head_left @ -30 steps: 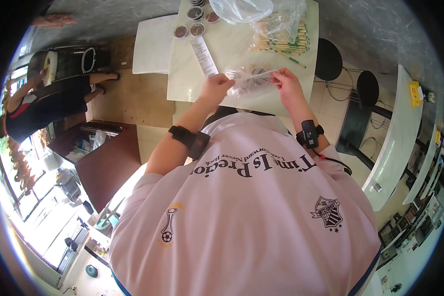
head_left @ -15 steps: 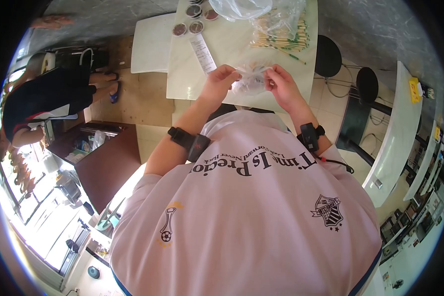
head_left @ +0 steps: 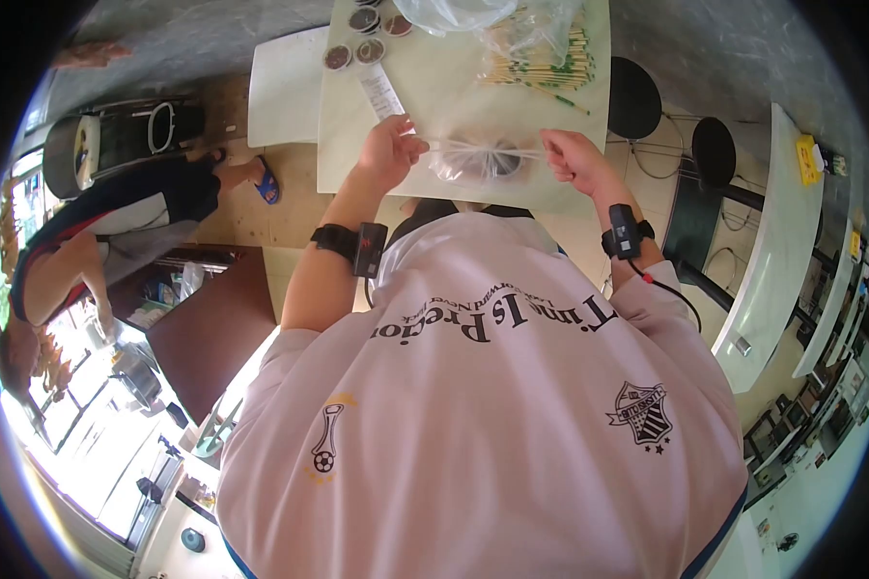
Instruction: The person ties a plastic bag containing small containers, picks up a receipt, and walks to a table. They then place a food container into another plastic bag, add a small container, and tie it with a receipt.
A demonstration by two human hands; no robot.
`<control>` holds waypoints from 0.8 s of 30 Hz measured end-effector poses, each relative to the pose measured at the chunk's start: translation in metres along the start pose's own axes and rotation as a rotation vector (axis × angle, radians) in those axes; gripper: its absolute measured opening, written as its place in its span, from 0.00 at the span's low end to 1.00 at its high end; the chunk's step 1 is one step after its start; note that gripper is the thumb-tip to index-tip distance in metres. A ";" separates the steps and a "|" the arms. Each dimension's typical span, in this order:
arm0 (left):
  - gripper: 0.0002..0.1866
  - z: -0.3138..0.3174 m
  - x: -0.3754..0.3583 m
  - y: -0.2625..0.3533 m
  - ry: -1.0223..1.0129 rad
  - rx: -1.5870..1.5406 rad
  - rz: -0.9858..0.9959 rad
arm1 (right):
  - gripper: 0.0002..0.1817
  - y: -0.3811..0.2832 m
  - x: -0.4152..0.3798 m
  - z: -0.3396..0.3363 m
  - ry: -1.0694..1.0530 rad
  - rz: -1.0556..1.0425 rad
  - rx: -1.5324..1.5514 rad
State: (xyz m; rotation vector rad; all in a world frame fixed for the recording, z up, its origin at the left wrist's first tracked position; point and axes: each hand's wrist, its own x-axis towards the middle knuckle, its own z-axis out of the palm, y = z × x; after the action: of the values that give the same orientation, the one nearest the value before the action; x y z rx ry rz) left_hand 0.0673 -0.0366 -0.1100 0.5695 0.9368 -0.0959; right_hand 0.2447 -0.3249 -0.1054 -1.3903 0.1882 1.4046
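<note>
A clear plastic bag (head_left: 463, 166) lies on the light table near its front edge, with something dark showing through its right part. My left hand (head_left: 390, 152) is closed on the bag's left end. On the other side my right hand (head_left: 572, 160) grips the opposite end, and the plastic between them is stretched into thin strands. A printed paper slip (head_left: 382, 94) lies just beyond my left hand. What exactly fills the bag is too blurred to tell.
Several small round containers (head_left: 369, 51) stand at the table's (head_left: 430, 96) back left. Green-ended sticks (head_left: 560, 72) lie at the back right beside loose plastic bags (head_left: 454, 12). Black stools (head_left: 634, 96) stand at the right; a person (head_left: 116, 232) is by a brown cabinet (head_left: 208, 318) at the left.
My hands have moved apart, pulling the bag's ends outward into stretched strands. The person at the left has shifted position and leans more toward the cabinet.
</note>
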 end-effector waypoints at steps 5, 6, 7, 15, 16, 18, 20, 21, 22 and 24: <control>0.27 0.029 -0.022 -0.016 -0.233 0.205 0.167 | 0.08 0.013 -0.008 0.012 0.363 -0.468 -1.183; 0.29 0.034 -0.032 -0.018 -0.410 0.200 0.113 | 0.08 0.018 -0.005 0.012 0.521 -0.623 -1.578; 0.29 0.044 -0.044 -0.019 -0.411 0.203 0.112 | 0.08 0.021 -0.002 0.019 0.524 -0.623 -1.575; 0.35 0.075 -0.054 -0.028 -0.414 0.453 0.281 | 0.40 0.028 0.039 0.066 0.873 -0.886 -0.704; 0.35 0.077 -0.053 -0.026 -0.410 0.451 0.287 | 0.40 0.025 0.035 0.069 0.867 -0.892 -0.706; 0.46 0.082 -0.051 -0.024 -0.220 0.434 0.311 | 0.43 0.025 0.017 0.075 0.342 -0.693 -0.263; 0.50 0.085 -0.045 -0.023 -0.225 0.648 0.373 | 0.42 0.017 0.001 0.078 0.209 -0.530 -0.262; 0.54 0.087 -0.043 -0.024 -0.231 0.867 0.434 | 0.41 0.013 -0.003 0.077 0.080 -0.368 -0.256; 0.54 0.091 -0.043 -0.026 -0.228 0.862 0.439 | 0.41 0.009 -0.005 0.073 0.077 -0.370 -0.262; 0.55 0.096 -0.045 -0.030 -0.299 0.886 0.379 | 0.39 0.000 -0.009 0.070 0.078 -0.487 -0.411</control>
State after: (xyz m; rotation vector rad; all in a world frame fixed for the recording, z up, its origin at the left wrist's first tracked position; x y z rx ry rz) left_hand 0.1008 -0.1175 -0.0433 1.4971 0.4426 -0.2514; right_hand 0.1999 -0.2783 -0.0778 -1.6854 -0.3886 1.0108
